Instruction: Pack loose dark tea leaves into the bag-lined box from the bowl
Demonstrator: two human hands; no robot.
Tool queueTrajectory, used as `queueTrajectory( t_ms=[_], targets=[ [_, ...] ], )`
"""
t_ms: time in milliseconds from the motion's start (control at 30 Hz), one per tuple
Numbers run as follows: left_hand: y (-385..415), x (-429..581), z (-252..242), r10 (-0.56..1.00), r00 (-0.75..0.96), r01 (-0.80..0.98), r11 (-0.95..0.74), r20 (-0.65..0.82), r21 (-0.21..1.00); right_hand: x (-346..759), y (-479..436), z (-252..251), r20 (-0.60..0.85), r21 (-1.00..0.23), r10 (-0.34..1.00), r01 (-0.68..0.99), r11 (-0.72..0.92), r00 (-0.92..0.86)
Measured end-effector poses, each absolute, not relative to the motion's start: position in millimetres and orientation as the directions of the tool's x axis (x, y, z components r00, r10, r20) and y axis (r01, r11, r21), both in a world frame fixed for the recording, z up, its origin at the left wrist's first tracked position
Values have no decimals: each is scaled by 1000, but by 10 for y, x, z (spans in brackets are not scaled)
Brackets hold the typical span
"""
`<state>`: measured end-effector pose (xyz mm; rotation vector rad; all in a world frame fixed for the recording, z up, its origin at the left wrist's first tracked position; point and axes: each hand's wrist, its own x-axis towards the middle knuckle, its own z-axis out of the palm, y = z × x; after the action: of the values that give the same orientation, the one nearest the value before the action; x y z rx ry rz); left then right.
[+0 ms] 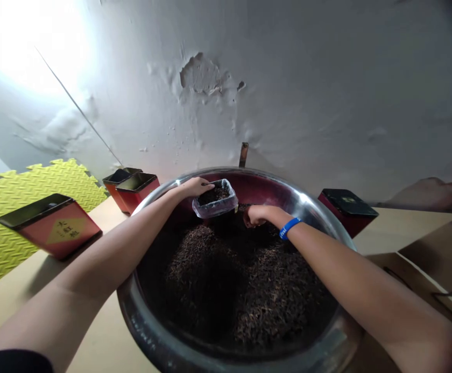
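A wide metal basin (229, 357) holds a large heap of dark, loose tea leaves (276, 290). Over the basin's far left part, my left hand (195, 187) grips the rim of a tea tin (215, 208) lined with clear plastic. Tea leaves show inside the tin's mouth, and its lower part is hard to make out in the shadow. My right hand (256, 215), a blue wristband above it, is down at the leaves just right of the tin. Its fingers are curled in at the leaves, with the fingertips partly hidden.
Open red tins, a near one (60, 228) and a farther one (137, 189) among them, stand left of the basin. A closed dark-lidded tin (348, 204) is at the right, near a cardboard box (436, 259). Behind rises a peeling wall (307, 103); yellow foam matting (35, 191) lies left.
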<state>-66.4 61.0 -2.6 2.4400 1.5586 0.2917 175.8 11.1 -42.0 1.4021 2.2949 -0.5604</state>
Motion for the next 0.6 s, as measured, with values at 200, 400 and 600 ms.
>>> queueTrajectory(
  t_ms=[200,400,600],
  targets=[
    [554,-645,-13,914,400,878,-405,74,254,1841,199,-451,-472,-254,757,892,374,-452],
    [571,-675,10,879,437,839,-475,192,266,1905,240,-433,-424,-263,785,891,370,-451],
    [637,-690,65,791,458,772,-580,405,259,1898,241,-432,-341,-271,841,901,340,-420]
  ],
)
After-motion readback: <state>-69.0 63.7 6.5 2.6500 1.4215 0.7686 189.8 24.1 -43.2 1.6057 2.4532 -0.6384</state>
